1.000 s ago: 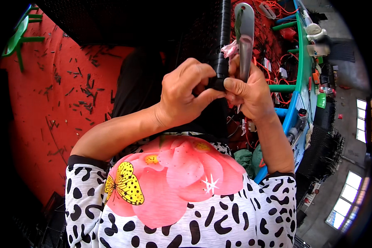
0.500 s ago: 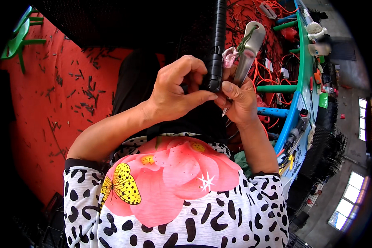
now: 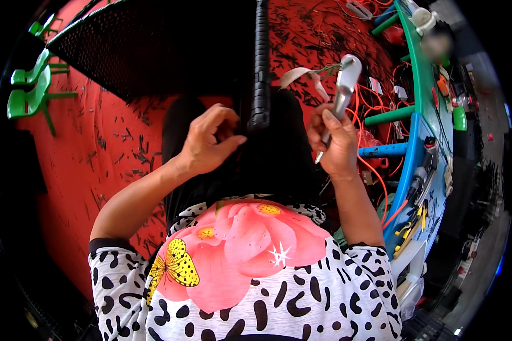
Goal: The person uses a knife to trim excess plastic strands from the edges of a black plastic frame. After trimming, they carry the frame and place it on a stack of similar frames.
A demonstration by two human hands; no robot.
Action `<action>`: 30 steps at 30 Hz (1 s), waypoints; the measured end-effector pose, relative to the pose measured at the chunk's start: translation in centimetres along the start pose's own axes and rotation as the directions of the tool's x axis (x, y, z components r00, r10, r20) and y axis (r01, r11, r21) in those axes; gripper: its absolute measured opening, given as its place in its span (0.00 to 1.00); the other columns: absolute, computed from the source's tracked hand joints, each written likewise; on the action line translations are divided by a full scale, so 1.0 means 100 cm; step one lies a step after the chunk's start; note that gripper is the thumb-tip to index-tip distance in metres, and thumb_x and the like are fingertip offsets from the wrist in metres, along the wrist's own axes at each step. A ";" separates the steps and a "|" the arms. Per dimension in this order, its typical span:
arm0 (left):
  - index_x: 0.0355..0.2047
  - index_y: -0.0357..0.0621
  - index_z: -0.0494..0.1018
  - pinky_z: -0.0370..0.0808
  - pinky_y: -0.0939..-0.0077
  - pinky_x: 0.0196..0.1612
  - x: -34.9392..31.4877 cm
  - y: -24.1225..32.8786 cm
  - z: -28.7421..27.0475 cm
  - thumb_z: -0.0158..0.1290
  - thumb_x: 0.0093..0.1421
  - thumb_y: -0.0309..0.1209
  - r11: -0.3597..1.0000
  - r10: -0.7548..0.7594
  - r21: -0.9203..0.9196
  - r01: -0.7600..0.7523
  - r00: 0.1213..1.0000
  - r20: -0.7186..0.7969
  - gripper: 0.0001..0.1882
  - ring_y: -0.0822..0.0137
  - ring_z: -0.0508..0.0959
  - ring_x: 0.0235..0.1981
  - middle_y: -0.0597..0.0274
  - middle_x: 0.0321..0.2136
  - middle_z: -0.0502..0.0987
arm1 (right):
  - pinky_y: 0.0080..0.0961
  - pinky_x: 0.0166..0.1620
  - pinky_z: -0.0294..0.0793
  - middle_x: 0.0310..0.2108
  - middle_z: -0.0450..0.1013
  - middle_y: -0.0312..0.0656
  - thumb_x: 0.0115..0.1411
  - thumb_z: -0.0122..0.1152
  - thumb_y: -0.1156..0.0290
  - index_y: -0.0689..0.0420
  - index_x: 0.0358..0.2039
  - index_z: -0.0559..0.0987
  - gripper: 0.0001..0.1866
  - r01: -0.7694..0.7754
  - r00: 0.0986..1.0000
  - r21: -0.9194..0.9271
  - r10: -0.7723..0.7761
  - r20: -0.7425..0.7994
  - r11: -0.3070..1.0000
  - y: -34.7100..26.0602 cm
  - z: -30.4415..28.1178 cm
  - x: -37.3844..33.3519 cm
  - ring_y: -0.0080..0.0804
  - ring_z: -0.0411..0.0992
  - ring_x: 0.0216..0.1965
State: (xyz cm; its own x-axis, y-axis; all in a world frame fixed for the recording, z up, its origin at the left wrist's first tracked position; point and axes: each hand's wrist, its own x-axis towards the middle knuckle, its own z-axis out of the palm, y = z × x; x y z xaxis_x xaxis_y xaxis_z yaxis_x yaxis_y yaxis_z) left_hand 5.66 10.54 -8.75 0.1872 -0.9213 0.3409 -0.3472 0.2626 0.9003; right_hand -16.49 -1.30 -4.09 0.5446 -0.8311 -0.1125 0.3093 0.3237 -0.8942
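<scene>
In my right hand (image 3: pixel 338 139) is a metal pointed tool (image 3: pixel 345 85) with a broad, rounded top end and a narrow tip pointing down. A green cord and a pale cloth strip (image 3: pixel 299 74) hang from its top. My left hand (image 3: pixel 210 139) is empty, thumb and curled fingers apart, just left of the lower end of a black strip-wrapped bar (image 3: pixel 260 85). The bar edges a large black woven panel (image 3: pixel 96 51) in front of my knees. Neither hand touches the bar.
Green and blue tables (image 3: pixel 418 128) curve along the right, with a power tool (image 3: pixel 420 176) and yellow-handled hand tools (image 3: pixel 412 227) on them. Orange cords (image 3: pixel 375 167) run beneath. Black scraps (image 3: pixel 136 159) litter the red floor. Green chairs (image 3: pixel 37 91) stand far left.
Both hands have come away from the bar's end, the left going left and the right going right with the pointed tool. The bar and panel now appear farther left in view.
</scene>
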 end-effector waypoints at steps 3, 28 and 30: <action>0.32 0.38 0.69 0.68 0.84 0.26 0.016 0.000 -0.013 0.58 0.51 0.21 0.993 -0.051 -0.111 0.042 0.996 -0.072 0.09 0.78 0.71 0.24 0.66 0.24 0.70 | 0.11 0.16 0.52 0.23 0.66 0.34 0.60 0.53 0.70 0.59 0.35 0.72 0.06 0.058 0.977 -0.106 -0.078 -0.201 0.993 -0.011 -0.038 -0.023 0.18 0.63 0.17; 0.45 0.33 0.63 0.71 0.85 0.34 0.067 0.028 -0.030 0.56 0.57 0.32 0.810 -0.376 -0.524 0.264 0.919 -0.118 0.21 0.78 0.72 0.30 0.65 0.31 0.73 | 0.40 0.51 0.65 0.47 0.65 0.50 0.46 0.63 0.76 0.59 0.51 0.66 0.30 -0.632 0.730 -0.617 -0.628 -0.270 -0.469 -0.080 -0.200 -0.219 0.47 0.61 0.53; 0.44 0.33 0.62 0.72 0.84 0.36 0.068 0.035 -0.026 0.56 0.57 0.32 0.819 -0.342 -0.521 0.240 0.934 -0.107 0.21 0.78 0.72 0.32 0.63 0.31 0.74 | 0.36 0.48 0.68 0.45 0.68 0.48 0.48 0.63 0.75 0.61 0.49 0.67 0.27 -0.406 0.772 -0.869 -0.615 -0.160 -0.284 -0.091 -0.169 -0.165 0.43 0.66 0.49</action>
State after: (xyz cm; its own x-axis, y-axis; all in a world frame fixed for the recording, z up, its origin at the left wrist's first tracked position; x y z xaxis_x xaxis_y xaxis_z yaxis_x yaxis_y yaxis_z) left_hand 8.12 5.95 -2.56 0.3914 -0.9194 0.0396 0.2394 0.1433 0.9603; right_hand -41.46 1.84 -1.45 0.1055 -0.9131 0.3939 -0.9861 -0.1473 -0.0774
